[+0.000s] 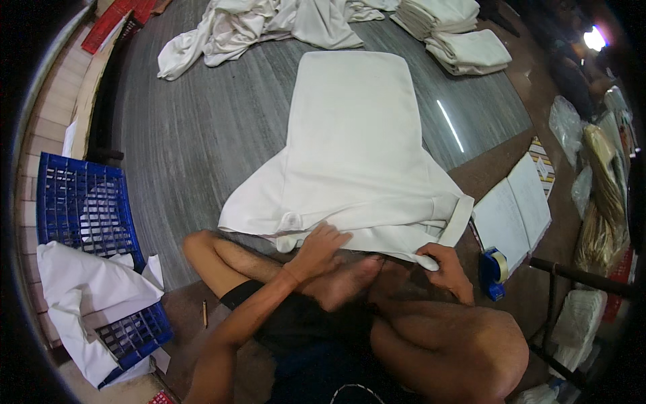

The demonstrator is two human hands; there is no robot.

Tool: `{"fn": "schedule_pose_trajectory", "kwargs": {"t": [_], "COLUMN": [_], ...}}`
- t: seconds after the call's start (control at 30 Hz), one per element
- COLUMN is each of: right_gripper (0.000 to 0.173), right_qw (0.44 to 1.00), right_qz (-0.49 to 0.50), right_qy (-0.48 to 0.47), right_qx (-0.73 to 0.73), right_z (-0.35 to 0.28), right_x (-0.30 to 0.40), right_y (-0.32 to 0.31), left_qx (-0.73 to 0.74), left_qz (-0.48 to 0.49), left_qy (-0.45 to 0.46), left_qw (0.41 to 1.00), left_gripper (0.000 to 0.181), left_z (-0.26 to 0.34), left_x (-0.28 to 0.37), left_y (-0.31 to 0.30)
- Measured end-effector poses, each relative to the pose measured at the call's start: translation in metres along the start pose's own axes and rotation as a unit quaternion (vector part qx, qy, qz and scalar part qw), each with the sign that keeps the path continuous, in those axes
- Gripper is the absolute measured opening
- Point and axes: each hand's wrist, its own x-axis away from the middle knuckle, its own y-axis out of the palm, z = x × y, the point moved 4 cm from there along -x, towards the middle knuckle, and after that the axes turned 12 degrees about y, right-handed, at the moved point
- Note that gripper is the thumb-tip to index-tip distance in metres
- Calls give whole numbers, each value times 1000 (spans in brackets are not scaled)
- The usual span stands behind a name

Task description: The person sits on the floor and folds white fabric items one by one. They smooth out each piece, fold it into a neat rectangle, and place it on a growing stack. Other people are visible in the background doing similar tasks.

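Note:
A white fabric garment (353, 126) lies spread on the grey sheet in front of my crossed legs, its far part smooth and squared. The near edge is bunched in loose folds. My left hand (323, 247) rests on this near edge with fingers bent over the cloth; whether it pinches any fabric is hard to see. At the lower right corner my right hand (444, 267) grips the cloth edge between thumb and fingers. A narrow white band (457, 221) sticks out above that hand.
Crumpled white cloth (272, 25) and folded white stacks (467, 50) lie at the far side. To the left stands a blue plastic crate (83, 202) with white cloth over it. An open notebook (512, 212) and a blue tape dispenser (492, 275) are at right; a pen (205, 314) lies left.

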Motion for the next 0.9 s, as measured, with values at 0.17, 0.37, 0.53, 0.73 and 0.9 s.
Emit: {"fn": "schedule_pose_trajectory", "kwargs": {"t": [0.17,0.37,0.53,0.73,0.9], "right_gripper": [29,28,30,25,22], "right_qw": [988,935,909,939,961], "right_qz": [69,88,236,59,145], "right_qy": [50,60,118,211,151], "right_qx": [131,338,324,266,180], "right_z": [13,53,58,63,53], "right_x": [18,27,51,61,6], "right_y": [-31,-29,-60,-64,-59], "left_qx": [20,-95,-81,-29,99], "left_qz": [-13,25,163,-69,-246], "left_qy": [-122,-112,-169,-160,-244], "left_qw": [992,989,969,984,933], "left_gripper": [22,28,27,36,63], "left_z": [-13,-16,-16,-19,-17], "left_x": [37,105,122,149,140], "left_y": [-12,-47,-63,-49,-55]}}
